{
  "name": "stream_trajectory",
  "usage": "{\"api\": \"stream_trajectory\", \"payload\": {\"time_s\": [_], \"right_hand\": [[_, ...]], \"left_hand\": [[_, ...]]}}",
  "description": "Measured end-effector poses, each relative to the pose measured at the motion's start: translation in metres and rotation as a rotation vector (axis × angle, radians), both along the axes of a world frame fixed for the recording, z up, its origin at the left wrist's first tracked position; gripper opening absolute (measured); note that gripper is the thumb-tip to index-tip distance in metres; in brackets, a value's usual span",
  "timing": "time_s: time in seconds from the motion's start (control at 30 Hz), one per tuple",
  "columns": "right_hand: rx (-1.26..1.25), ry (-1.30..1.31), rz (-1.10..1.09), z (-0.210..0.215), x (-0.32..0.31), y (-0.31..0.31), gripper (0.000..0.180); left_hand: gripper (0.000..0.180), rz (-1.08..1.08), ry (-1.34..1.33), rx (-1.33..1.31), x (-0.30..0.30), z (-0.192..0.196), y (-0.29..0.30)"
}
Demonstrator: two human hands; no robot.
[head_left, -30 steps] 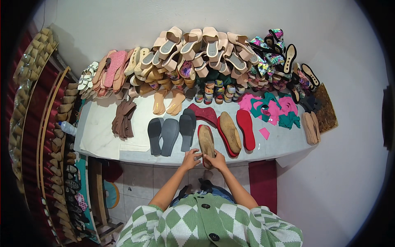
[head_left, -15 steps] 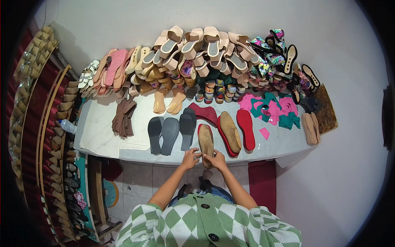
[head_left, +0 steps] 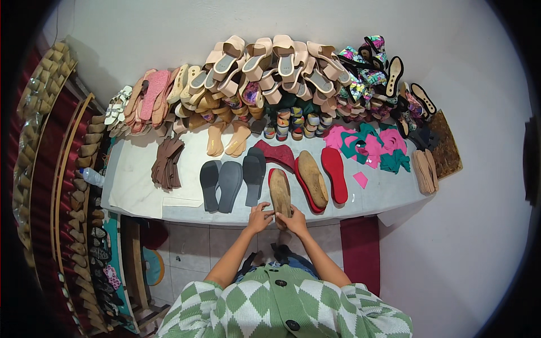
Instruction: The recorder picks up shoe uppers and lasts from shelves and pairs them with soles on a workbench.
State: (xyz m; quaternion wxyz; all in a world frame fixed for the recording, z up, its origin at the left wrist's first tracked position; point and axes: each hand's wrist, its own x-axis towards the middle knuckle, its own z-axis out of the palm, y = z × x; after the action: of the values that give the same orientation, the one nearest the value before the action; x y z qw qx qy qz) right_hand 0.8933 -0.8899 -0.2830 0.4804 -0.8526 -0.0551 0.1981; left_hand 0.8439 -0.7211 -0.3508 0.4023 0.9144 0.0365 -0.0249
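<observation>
Both hands grip the tan sole [head_left: 280,193] at the table's [head_left: 141,186] near edge: left hand [head_left: 259,218] pinching its heel, right hand [head_left: 294,221] closed beside it. Just left lie grey soles [head_left: 222,185]; right, red soles [head_left: 333,173]. Beyond, sandals [head_left: 270,65] piled against the wall.

I have one view only — a fisheye camera worn on the head, looking steeply down over a green-and-white checked cardigan [head_left: 282,307] onto the long white worktable [head_left: 141,191]. The near table edge sits mid-frame — far wall on top, tiled floor below, and straight lines bow toward the dark rim.
</observation>
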Motion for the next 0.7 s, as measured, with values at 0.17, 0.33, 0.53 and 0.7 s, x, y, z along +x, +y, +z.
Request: {"api": "stream_trajectory", "payload": {"time_s": [0.17,0.33,0.53,0.7], "right_hand": [[-0.029,-0.028,-0.044,-0.011,-0.002,0.000,0.070],[-0.077,-0.037,-0.001,-0.012,0.002,0.000,0.071],[-0.155,-0.041,0.064,-0.004,0.006,-0.002,0.072],[0.005,-0.109,0.195,-0.015,0.022,-0.017,0.065]], "left_hand": [[0.027,0.003,0.020,-0.006,0.001,-0.004,0.000],[0.027,-0.004,0.023,0.024,0.001,-0.002,-0.002],[0.035,-0.021,0.032,0.028,0.002,-0.003,0.001],[0.048,0.098,-0.077,-0.273,0.010,0.001,-0.003]]}}
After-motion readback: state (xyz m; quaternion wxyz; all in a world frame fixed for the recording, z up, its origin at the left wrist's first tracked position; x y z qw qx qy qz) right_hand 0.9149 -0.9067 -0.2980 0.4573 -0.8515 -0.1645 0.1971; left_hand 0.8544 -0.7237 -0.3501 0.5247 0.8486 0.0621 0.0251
